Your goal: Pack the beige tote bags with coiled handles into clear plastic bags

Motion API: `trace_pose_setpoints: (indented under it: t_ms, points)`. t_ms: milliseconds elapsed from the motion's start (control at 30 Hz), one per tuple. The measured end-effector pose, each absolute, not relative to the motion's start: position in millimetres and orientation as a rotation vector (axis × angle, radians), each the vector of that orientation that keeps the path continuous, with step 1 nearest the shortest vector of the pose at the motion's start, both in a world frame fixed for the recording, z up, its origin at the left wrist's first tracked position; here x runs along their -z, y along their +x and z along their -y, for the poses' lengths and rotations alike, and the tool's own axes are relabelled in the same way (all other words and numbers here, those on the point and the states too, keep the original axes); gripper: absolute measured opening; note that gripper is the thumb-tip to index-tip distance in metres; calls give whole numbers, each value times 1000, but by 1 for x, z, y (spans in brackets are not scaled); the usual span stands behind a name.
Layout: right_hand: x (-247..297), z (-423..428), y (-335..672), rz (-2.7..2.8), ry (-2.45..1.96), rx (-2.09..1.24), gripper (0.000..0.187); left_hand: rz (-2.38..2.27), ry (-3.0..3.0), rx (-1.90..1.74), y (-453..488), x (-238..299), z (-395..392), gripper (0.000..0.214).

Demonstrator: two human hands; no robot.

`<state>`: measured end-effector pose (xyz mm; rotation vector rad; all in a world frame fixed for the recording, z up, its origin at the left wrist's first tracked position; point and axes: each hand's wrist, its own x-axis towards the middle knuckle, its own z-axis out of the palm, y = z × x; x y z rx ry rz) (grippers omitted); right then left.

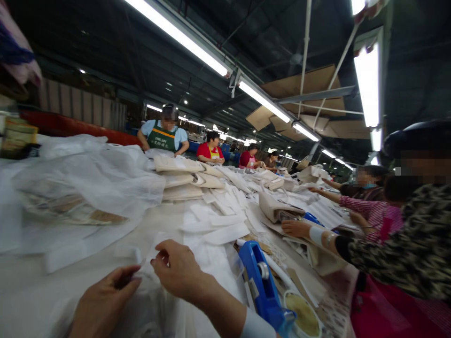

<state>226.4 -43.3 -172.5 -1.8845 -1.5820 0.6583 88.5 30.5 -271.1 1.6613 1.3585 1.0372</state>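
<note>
My left hand (pixel 107 298) is at the lower left, thumb and fingers closed on the edge of a thin, translucent white plastic bag (pixel 150 305). Close by on the right, my right hand (pixel 179 270) pinches the same plastic between thumb and forefinger, its other fingers curled. The bag hangs down below both hands and blurs toward the bottom of the view; what it contains, if anything, I cannot make out. Just beyond my fingers lie white foam strips (pixel 225 230) in a loose heap. A blue tape dispenser (pixel 262 284) stands right of my right forearm.
Folded beige fabric pieces (pixel 179 180) are stacked farther back. A large clear plastic bundle (pixel 88 183) covers the left. A round tub (pixel 302 312) is beside the dispenser. At right, a co-worker's hand (pixel 296 228) touches beige fabric (pixel 278 206); several people work along the table.
</note>
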Motion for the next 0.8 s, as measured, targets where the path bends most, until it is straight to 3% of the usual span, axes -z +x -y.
trace_pose_setpoints:
  t_ms: [100,233,367,433,533,800]
  points:
    - [170,57,212,1728,-1892,-499,28,-1096,1211,-1210,88,250,-11,42]
    - [184,46,215,1710,-1893,-596,20,-912,981,-1264,96,241,-7,59]
    - [188,30,219,1698,-1878,-762,35,-778,924,-1321,95,242,-8,66]
    - [183,28,217,1715,-1841,-836,32,-692,889,-1337,93,240,-6,65]
    - [177,25,209,1731,-1818,-847,10,-609,822,-1366,90,238,-5,59]
    - [184,16,199,1697,-1980,-746,29,-529,701,-1441,85,237,-8,41]
